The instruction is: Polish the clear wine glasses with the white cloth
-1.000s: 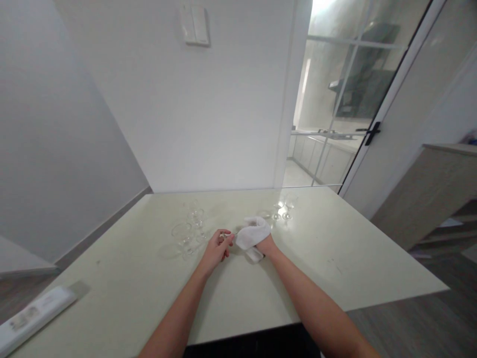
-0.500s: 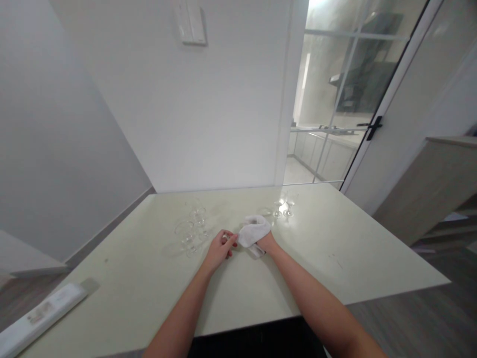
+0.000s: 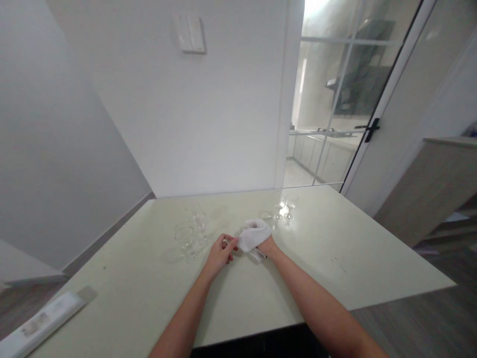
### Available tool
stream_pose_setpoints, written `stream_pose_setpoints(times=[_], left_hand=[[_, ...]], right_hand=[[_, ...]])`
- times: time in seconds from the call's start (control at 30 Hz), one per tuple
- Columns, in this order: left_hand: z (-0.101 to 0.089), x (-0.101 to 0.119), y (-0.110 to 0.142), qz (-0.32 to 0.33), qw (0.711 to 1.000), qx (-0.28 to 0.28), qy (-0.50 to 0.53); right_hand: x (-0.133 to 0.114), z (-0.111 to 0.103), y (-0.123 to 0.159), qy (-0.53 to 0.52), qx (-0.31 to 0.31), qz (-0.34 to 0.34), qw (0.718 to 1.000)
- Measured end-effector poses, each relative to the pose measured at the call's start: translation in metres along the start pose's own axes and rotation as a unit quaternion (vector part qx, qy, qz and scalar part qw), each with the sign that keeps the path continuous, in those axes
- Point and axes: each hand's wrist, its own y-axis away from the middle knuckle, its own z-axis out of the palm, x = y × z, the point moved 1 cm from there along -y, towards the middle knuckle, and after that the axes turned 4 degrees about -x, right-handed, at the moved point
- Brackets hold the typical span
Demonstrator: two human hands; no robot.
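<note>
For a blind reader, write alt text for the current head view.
Two bare hands work over a pale table: the right hand is wrapped in a white cloth, and the left hand meets its edge. Clear stemmed glasses stand to the left and far right.

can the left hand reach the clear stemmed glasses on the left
Probably yes: the clear stemmed glasses are near the left hand, nothing visible between, though its fingers are at the white cloth.
</note>
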Motion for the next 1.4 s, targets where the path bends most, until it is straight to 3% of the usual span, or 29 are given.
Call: stream_pose_setpoints(times=[0.4, 0.6, 0.77, 0.93, 1.2, 1.4], left_hand=[[-0.004, 0.005, 0.002, -0.007, 1.0, 0.021, -0.005], [-0.007, 0.012, 0.007, 0.095, 0.99, 0.089, -0.052], [-0.004, 0.016, 0.008, 0.133, 0.984, 0.085, -0.082], [-0.005, 0.013, 0.002, 0.034, 0.998, 0.061, 0.005], [-0.007, 0.009, 0.001, -0.076, 0.986, 0.107, 0.105], [-0.01, 0.001, -0.002, -0.108, 0.986, 0.072, 0.1]], right_hand=[[0.025, -0.01, -0.005, 0.054, 0.009, -0.055, 0.997], [0.034, -0.013, -0.008, 0.074, 0.008, -0.024, 0.997], [0.027, -0.013, -0.01, 0.091, -0.016, -0.011, 0.996], [0.016, -0.01, -0.009, 0.096, -0.041, -0.018, 0.994], [0.011, -0.002, 0.005, 0.063, -0.11, -0.034, 0.991], [0.004, 0.001, 0.005, 0.049, -0.114, -0.055, 0.991]])
